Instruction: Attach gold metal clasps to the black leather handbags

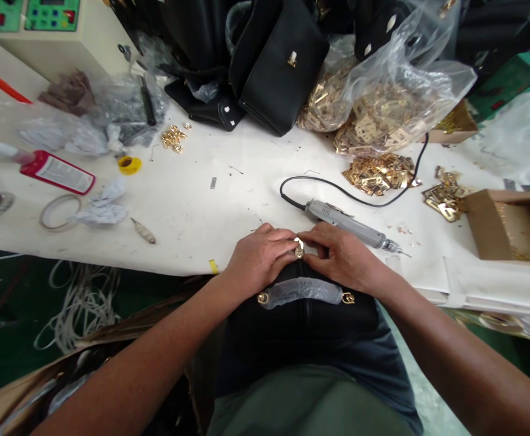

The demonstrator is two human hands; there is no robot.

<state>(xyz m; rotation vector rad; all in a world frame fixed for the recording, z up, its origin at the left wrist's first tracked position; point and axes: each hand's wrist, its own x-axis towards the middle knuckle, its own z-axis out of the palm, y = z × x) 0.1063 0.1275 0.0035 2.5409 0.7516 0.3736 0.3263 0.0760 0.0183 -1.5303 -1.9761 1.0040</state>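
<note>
A black handbag (287,321) rests on my lap against the table's edge. Its handle (304,290) is wrapped in clear plastic and has gold rings at both ends. At the bag's far edge sits a gold turn-lock clasp (298,249) with a bit of white on it. My left hand (260,257) is closed at the clasp from the left, fingertips on it. From the right, my right hand (340,257) pinches at the same clasp with thumb and index finger. Just beyond my right hand lies a grey electric screwdriver (353,227) with a black cord.
Gold metal plates lie in piles (380,174) and fill a clear plastic bag (387,115). More black handbags (278,72) stand at the back. A cardboard box (496,224) is at the right. A red-labelled bottle (58,172), tape roll (60,212) and awl-like tool (143,231) lie left.
</note>
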